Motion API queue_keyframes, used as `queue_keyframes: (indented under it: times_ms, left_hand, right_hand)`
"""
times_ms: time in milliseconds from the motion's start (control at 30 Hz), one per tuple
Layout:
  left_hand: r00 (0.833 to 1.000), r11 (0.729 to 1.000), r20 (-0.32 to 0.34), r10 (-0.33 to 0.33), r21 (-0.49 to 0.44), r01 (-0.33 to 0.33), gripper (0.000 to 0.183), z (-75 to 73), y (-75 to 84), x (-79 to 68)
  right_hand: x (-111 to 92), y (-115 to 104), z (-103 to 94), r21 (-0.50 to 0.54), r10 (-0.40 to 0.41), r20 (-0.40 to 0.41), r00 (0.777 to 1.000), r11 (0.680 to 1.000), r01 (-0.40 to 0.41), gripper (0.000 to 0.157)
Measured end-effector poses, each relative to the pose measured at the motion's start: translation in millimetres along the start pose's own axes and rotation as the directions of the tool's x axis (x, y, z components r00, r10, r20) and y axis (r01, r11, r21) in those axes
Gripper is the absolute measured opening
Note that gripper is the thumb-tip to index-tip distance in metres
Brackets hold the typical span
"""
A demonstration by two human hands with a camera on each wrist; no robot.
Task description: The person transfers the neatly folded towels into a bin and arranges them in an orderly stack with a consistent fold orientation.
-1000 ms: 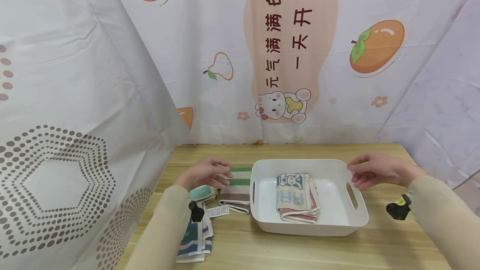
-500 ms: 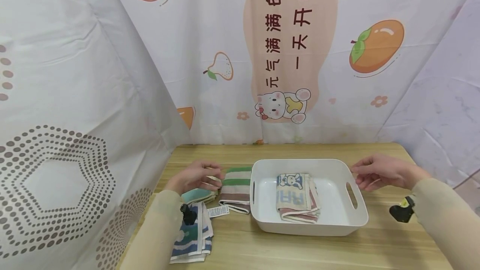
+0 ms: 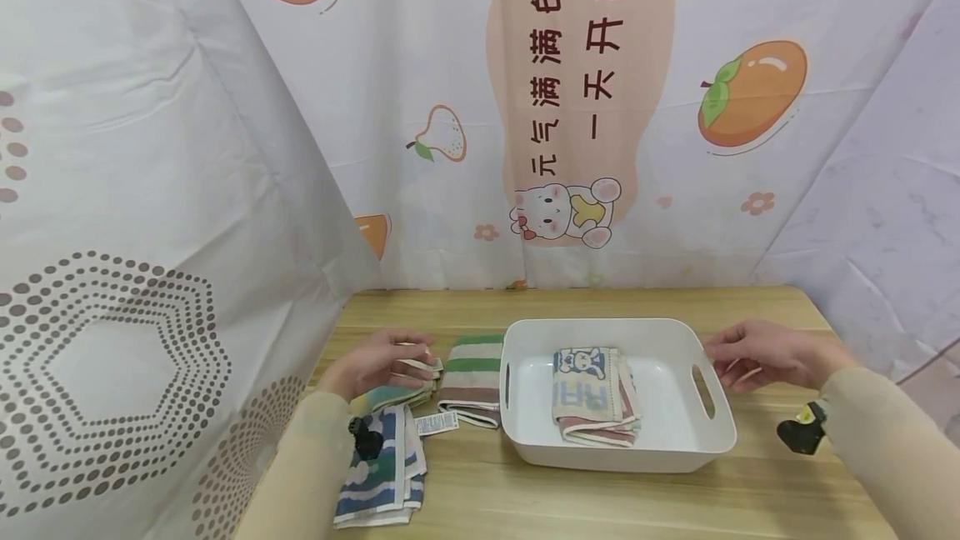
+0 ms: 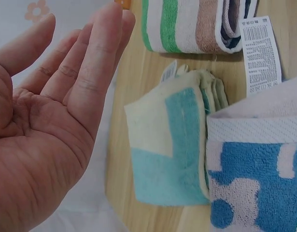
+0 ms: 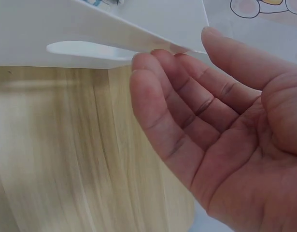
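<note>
My left hand hovers over the table's left side with relaxed fingers and nothing in its grasp. Below it lies a folded teal and cream towel, partly covered by the hand in the head view. My right hand is at the right end of a white basket, loosely curved, fingertips right at the rim near the handle slot. Inside the basket rests a folded towel with a blue bear pattern and a pinkish underside.
A green, white and brown striped towel lies against the basket's left side. Nearer the front is a blue patterned towel with a white paper label beside it. A printed curtain hangs behind the wooden table.
My left hand has moved left and slightly down, away from the striped towel. My right hand has shifted slightly right and down beside the rim. Basket and towels look unmoved.
</note>
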State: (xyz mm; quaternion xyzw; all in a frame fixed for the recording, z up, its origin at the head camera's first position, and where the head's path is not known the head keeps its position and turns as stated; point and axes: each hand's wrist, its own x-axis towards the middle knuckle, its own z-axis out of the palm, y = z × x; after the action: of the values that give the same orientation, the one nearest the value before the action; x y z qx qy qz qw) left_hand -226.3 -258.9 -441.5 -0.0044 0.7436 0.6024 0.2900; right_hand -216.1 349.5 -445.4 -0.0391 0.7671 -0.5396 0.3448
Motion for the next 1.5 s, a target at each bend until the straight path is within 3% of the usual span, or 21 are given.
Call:
queue_keyframes:
  times_ms: [500,667,1067,1500]
  left_hand:
    - [0.998,0.996,-0.057,0.012,-0.087,-0.017,0.061,-23.2,-18.5,-9.2]
    - [0.995,0.993,-0.098,0.016,-0.114,-0.027,0.059,-29.9,-25.0,-11.5]
    - [0.975,0.977,-0.219,-0.024,-0.21,-0.023,0.058,-41.3,-37.8,-17.9]
    - [0.959,0.966,-0.276,-0.066,-0.259,-0.009,0.061,-51.7,-53.1,-21.6]
  right_hand:
    - [-1,8,4.5,0.031,0.002,0.05,0.999,1.0,-0.004,0.032]
    - [0,13,4.5,0.084,-0.026,0.101,0.995,0.996,0.017,0.031]
    - [0,14,5.3,0.11,-0.043,0.132,0.99,0.994,0.028,0.033]
    - [0,17,4.4,0.119,-0.059,0.149,0.987,0.992,0.042,0.034]
